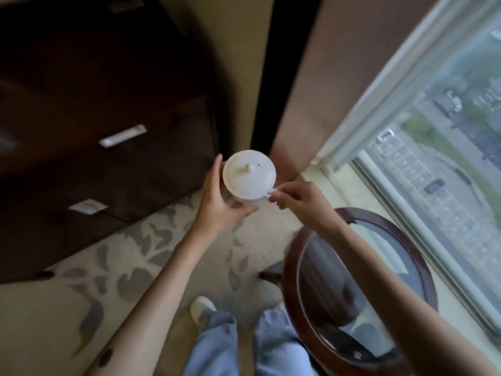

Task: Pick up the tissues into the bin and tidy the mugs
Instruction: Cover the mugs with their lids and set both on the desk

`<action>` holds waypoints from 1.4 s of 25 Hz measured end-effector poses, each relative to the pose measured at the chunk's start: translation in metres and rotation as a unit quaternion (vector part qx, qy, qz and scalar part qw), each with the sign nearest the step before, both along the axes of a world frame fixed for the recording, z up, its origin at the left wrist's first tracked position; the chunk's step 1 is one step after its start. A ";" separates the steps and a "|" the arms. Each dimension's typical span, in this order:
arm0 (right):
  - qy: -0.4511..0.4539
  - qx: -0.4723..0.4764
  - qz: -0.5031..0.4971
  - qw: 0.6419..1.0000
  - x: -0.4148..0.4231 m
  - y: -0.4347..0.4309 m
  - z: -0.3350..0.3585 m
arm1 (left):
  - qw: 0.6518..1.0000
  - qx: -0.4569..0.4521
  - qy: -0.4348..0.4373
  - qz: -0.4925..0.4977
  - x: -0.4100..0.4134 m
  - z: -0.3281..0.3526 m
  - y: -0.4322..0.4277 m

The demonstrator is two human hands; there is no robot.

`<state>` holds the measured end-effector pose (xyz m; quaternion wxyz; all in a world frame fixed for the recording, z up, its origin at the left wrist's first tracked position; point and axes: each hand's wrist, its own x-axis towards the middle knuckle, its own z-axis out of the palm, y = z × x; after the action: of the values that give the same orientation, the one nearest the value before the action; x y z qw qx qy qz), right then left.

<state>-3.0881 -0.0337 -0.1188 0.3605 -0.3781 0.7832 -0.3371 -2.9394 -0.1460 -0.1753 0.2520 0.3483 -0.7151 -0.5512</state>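
Note:
A white lidded mug (249,176) with a small knob on its lid is held in the air in front of me, above the carpet. My left hand (221,202) cups it from below and from its left side. My right hand (298,202) pinches the mug's handle on the right. No tissues and no bin are in view.
A round dark-wood table with a glass top (360,289) stands at the lower right, beside a large window (433,164). A dark wooden cabinet with metal handles (108,118) fills the upper left. Patterned carpet (141,256) lies below, with my legs and a slipper at the bottom.

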 end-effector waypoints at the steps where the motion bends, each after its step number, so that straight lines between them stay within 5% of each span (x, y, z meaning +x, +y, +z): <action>1: -0.005 -0.009 0.005 1.000 0.014 -0.019 0.005 | 1.000 0.008 -0.011 0.002 0.025 0.006 -0.018; 8: -0.048 -0.054 0.058 0.996 0.101 -0.162 0.033 | 0.985 0.000 -0.046 0.168 0.201 0.045 -0.134; 18: -0.073 -0.063 0.152 0.984 0.183 -0.360 0.035 | 0.892 0.004 -0.069 0.447 0.307 0.048 -0.276; 23: -0.067 -0.028 0.185 0.980 0.191 -0.455 0.024 | 0.844 0.022 -0.166 0.510 0.314 0.034 -0.360; 28: -0.053 0.001 0.203 0.978 0.190 -0.516 0.015 | 0.836 0.076 -0.242 0.487 0.317 0.016 -0.409; 35: -0.074 0.032 0.166 0.983 0.203 -0.539 0.000 | 0.856 0.184 -0.145 0.461 0.323 0.007 -0.413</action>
<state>-2.8856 -0.5732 -0.1190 0.4801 -0.4655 0.6910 -0.2745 -2.6164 -0.5593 -0.1682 0.3019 0.7540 -0.3871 -0.4366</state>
